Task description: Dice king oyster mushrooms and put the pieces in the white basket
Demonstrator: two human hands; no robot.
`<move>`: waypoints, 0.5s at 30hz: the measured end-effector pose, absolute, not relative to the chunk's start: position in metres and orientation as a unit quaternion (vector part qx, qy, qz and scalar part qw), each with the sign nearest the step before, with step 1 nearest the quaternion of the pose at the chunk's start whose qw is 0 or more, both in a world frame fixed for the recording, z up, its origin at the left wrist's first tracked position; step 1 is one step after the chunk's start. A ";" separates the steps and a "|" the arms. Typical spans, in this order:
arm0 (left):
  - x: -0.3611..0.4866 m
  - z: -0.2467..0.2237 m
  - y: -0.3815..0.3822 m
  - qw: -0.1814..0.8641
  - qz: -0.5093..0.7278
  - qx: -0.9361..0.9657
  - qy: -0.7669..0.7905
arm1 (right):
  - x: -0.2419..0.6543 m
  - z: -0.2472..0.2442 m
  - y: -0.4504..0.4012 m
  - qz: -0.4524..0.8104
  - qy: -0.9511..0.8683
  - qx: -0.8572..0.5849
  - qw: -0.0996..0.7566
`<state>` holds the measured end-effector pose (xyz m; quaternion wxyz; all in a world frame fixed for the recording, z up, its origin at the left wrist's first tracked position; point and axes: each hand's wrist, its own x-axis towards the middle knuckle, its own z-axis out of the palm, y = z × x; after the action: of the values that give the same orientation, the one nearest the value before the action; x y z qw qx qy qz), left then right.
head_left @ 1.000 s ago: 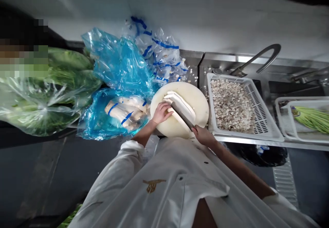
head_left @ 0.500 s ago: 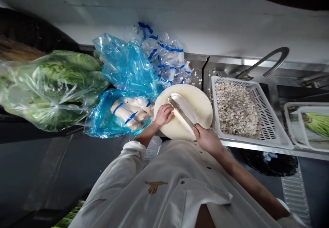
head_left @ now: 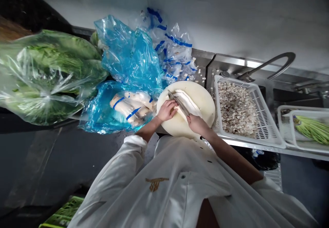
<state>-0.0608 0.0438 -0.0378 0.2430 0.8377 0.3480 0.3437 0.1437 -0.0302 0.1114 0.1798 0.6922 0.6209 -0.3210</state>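
A round pale cutting board [head_left: 205,115] lies in front of me with a long white piece of food [head_left: 189,103] on it. My right hand [head_left: 196,123] is closed round the handle of a knife [head_left: 179,104], whose blade slants up and left along the near side of the white piece. My left hand [head_left: 167,110] rests on the board's left part, fingers bent and close together at the blade; whatever lies under the fingertips is hidden. Small bits lie by the blade's tip.
Left of the board, an open blue bag [head_left: 102,118] holds wrapped pale mushrooms [head_left: 133,106]. Beyond are crumpled plastic bags [head_left: 177,51]; leafy greens in clear plastic [head_left: 53,70] sit far left. At right stand a white basket [head_left: 269,128] of chopped pieces, a tap [head_left: 282,58] and green stalks [head_left: 312,128].
The knife and my right hand have moved left, nearer my left hand. The white piece now shows on the blade's far side more fully. The whole view has shifted slightly.
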 end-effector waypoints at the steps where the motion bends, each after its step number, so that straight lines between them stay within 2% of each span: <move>1: -0.062 -0.038 0.045 0.244 0.344 0.836 0.351 | 0.146 0.115 -0.030 -0.322 0.630 0.684 0.177; 5: -0.065 -0.044 0.047 0.235 0.302 0.844 0.376 | 0.160 0.129 -0.043 -0.314 0.650 0.664 0.195; 9: -0.065 -0.047 0.035 0.206 0.259 0.856 0.396 | 0.176 0.121 -0.056 -0.307 0.635 0.674 0.220; 15: -0.059 -0.035 0.009 0.232 0.343 0.822 0.390 | 0.186 0.103 -0.059 -0.318 0.639 0.674 0.190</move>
<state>-0.0590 0.0094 -0.0354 0.2321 0.8223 0.3902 0.3430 0.1857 -0.0587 0.1035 0.1902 0.6739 0.6390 -0.3183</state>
